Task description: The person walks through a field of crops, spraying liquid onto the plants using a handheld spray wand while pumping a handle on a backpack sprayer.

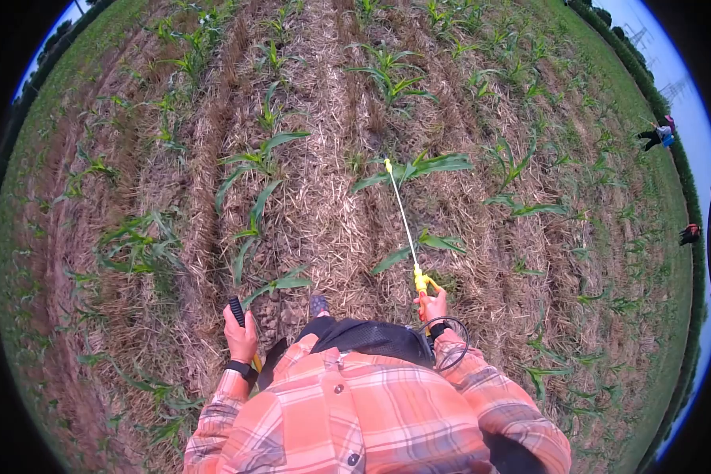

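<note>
My right hand is closed round the yellow handle of a spray wand. The wand's thin white tube points forward, and its yellow nozzle is beside the leaves of a young corn plant. A thin dark hose loops past my right wrist. My left hand is wrapped round the black ribbed grip of a lever at my left side. A bit of yellow shows below that wrist; the rest of the lever is hidden.
Rows of young corn grow through dry straw on both sides. One of my shoes shows ahead of my waist. Far off at the right are two people, one in dark trousers and one in red, near a hedge line.
</note>
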The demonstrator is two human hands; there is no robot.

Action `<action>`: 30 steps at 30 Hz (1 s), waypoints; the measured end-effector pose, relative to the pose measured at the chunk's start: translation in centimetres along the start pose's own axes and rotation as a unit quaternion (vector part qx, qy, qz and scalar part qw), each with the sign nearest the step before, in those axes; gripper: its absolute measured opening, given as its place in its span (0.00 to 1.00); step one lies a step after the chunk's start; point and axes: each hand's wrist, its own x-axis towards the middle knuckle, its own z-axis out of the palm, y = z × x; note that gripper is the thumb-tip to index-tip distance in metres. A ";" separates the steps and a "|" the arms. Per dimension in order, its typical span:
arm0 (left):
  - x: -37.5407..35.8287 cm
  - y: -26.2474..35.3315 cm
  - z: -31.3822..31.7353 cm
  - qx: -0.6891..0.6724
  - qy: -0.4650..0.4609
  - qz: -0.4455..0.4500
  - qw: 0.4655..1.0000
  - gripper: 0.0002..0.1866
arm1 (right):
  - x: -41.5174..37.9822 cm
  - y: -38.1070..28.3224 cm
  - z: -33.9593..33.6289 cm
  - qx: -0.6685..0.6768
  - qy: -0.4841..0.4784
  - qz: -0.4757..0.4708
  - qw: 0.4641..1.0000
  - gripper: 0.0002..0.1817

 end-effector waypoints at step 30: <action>17.6 1.5 0.3 0.016 0.073 -0.031 0.997 0.18 | 11.9 -14.1 18.1 -0.049 -0.199 -0.033 0.978 0.27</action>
